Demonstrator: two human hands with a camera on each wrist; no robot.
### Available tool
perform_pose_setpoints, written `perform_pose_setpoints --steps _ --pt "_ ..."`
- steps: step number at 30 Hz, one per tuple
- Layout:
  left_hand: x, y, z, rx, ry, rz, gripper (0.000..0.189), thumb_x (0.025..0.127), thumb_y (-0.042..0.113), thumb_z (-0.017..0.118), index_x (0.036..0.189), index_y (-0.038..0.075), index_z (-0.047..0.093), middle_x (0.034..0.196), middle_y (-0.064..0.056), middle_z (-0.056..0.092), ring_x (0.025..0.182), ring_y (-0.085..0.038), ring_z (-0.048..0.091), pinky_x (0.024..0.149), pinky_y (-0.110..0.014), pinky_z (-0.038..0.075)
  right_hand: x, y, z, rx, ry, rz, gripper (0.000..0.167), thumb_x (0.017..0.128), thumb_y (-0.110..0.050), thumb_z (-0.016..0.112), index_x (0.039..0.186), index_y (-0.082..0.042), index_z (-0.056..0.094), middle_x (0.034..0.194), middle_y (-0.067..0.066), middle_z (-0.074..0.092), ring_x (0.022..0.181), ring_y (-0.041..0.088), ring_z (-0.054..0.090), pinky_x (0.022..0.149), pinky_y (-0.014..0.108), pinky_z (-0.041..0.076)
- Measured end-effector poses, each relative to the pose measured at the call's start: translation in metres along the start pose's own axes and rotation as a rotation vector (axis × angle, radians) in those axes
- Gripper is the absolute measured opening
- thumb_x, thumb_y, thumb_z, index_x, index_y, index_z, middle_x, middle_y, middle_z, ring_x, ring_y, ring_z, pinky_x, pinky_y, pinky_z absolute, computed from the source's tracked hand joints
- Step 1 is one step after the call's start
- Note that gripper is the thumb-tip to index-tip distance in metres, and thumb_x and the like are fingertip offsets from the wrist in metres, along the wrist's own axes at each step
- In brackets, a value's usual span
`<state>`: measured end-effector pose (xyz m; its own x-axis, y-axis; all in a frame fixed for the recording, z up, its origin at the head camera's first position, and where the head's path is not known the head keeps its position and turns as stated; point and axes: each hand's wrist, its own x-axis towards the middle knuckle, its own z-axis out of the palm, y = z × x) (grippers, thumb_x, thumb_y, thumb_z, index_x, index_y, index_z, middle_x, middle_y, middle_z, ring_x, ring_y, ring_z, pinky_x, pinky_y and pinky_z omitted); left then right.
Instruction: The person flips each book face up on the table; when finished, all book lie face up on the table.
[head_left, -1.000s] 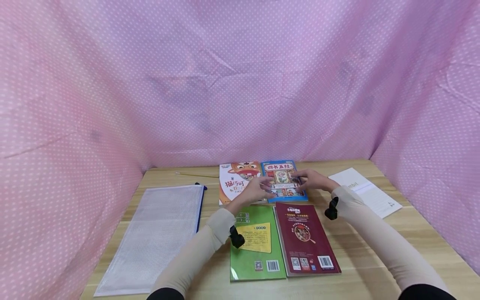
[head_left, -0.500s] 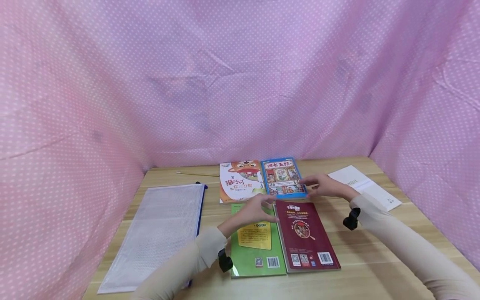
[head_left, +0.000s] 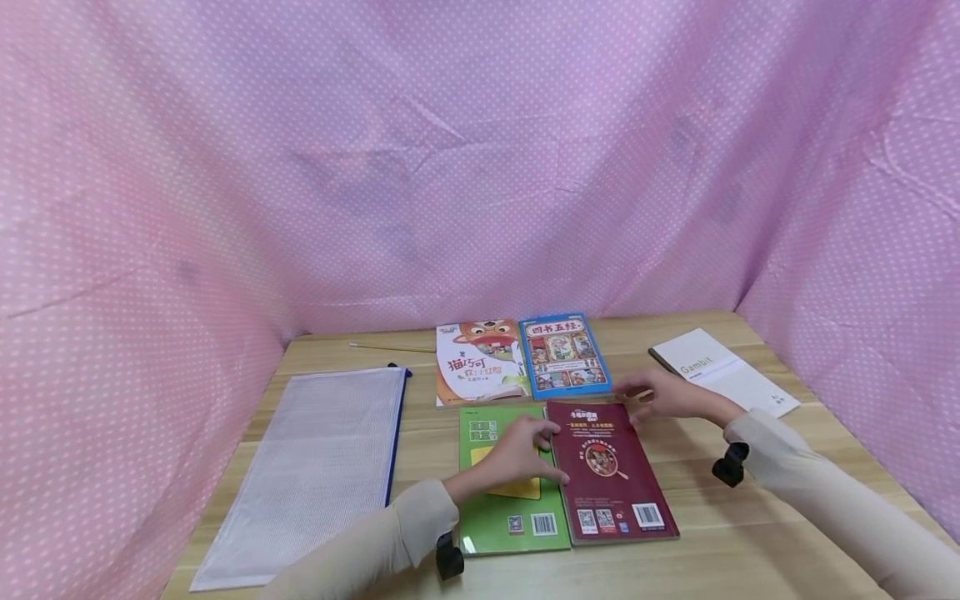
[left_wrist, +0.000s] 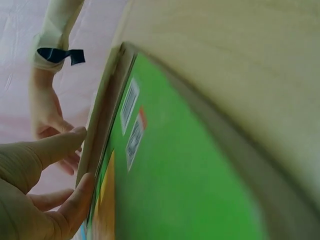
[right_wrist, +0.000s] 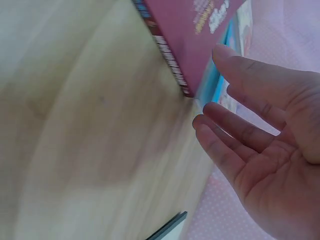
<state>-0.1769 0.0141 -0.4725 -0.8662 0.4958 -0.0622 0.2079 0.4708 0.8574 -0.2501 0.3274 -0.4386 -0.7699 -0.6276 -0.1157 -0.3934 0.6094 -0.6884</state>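
Observation:
In the head view my left hand [head_left: 513, 457] hovers over the green book [head_left: 502, 527], thumb and fingers spread apart at the left edge of the maroon book [head_left: 618, 487]. The left wrist view has its thumb [left_wrist: 60, 145] and fingers close to the book edges; contact is unclear. My right hand [head_left: 671, 393] is at the maroon book's upper right corner, its fingers loosely bent and nothing held, as the right wrist view confirms. Behind these lie a white-and-orange picture book [head_left: 465, 342] and a blue-bordered book [head_left: 570, 354], side by side.
A white mesh zip pouch [head_left: 315, 467] lies on the left of the wooden table [head_left: 705, 508]. A thin pencil-like stick [head_left: 390, 347] lies at the back left. At the right is a white notebook [head_left: 738, 379]. Pink dotted cloth [head_left: 480, 167] hangs around the table.
Both hands have come back from the two rear books towards the maroon book. The blue-bordered book's lower end has shifted slightly left. More of the white notebook shows.

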Motion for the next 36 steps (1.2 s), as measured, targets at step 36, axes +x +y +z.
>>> perform_pose_setpoints --steps 36 --pt "0.011 0.004 0.026 0.034 0.097 0.020 0.088 0.063 0.004 0.096 0.140 -0.006 0.056 0.129 -0.014 0.048 0.081 -0.007 0.059 0.070 -0.014 0.056 0.001 0.023 0.014 -0.005 0.085 0.038 0.050 0.083 0.006 0.076 0.131 0.008 0.063 0.133 0.030 0.062 0.124 0.050 0.058 0.102 0.060 0.053"
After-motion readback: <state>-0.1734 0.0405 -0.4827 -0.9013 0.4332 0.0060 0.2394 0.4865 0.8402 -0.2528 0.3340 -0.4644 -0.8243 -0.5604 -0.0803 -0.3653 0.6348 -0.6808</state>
